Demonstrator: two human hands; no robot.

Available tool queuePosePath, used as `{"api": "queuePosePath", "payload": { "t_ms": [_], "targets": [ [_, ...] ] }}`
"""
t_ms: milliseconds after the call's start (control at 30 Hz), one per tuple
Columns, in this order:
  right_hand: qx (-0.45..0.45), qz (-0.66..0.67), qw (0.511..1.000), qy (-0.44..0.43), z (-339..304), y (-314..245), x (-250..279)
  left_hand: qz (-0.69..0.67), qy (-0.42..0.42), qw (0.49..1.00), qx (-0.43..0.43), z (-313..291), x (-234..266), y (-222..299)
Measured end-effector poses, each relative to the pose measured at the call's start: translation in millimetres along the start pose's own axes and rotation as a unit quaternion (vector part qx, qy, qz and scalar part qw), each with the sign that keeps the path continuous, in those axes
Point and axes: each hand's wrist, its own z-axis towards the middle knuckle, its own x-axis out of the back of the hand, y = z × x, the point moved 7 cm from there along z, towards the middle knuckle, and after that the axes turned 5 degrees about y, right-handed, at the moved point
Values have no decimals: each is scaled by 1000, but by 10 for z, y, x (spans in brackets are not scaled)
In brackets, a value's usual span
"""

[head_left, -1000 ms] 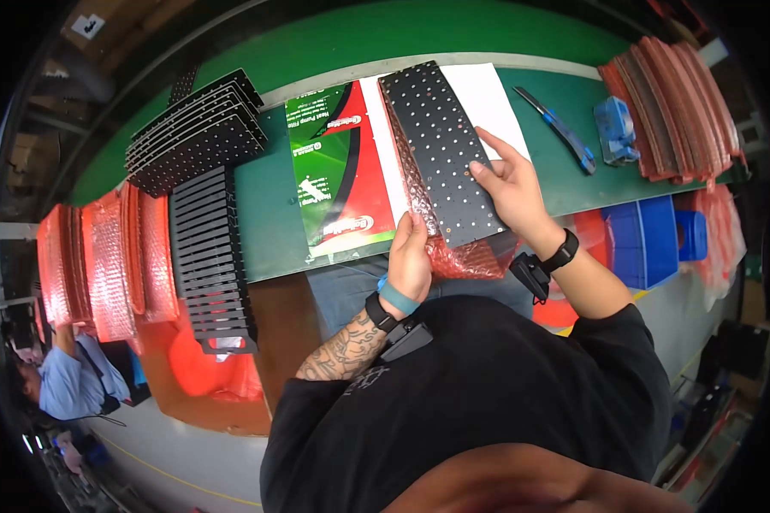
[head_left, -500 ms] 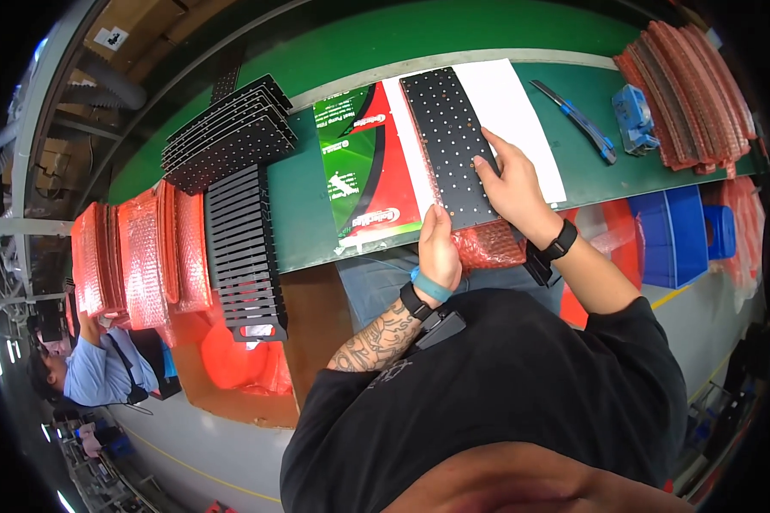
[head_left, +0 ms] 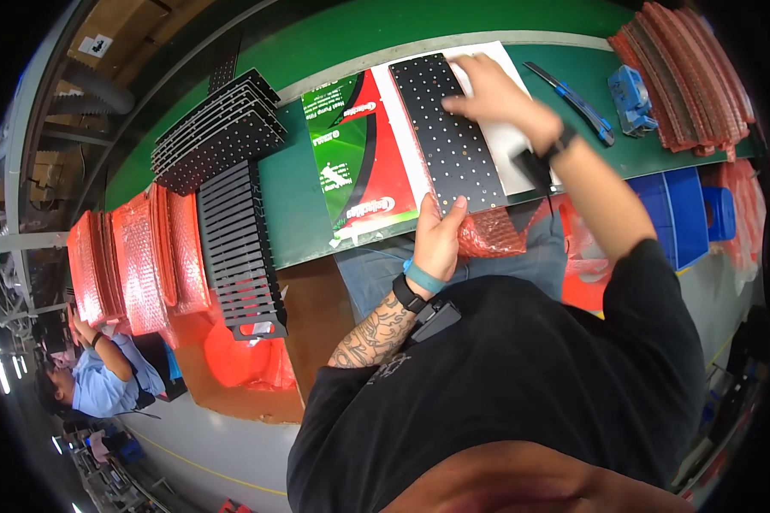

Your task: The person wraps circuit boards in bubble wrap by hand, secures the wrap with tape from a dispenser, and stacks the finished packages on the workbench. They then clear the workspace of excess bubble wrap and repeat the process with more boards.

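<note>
Our black board slants lengthwise down-right at upper centre, left hand pinching its lower end, right hand spread by its upper-right edge (contact unclear).

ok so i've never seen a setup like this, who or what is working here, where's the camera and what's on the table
There's no machine: these are a person's bare hands. The camera sits on their head, looking down, and its wide lens bends straight edges.

The left hand appears to hold the near end of a dotted black board, thumb on top. The right hand rests at its far right edge, fingers spread. Red bubble wrap shows at the board's near end.

On the green table, a printed sheet lies left of the board. To the right are a knife, a small blue tool and a stack of red bubble bags. More black boards stand at the left.
</note>
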Motion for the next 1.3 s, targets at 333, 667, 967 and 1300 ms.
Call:
{"api": "queuePosePath", "payload": {
  "t_ms": [333, 667, 967, 1300],
  "targets": [
    [76, -6, 967, -242, 969, 2, -573, 42, 9, 998, -33, -27, 101, -40],
    [68, 126, 967, -211, 913, 215, -549, 95, 8, 994, -58, 43, 148, -62],
    [52, 81, 963, -254, 1032, 139, -652, 68, 8, 996, -56, 25, 188, -71],
    [-34, 51, 907, -417, 1142, -283, -101, 115, -24, 988, -103, 11, 138, -89]
  ]
}}
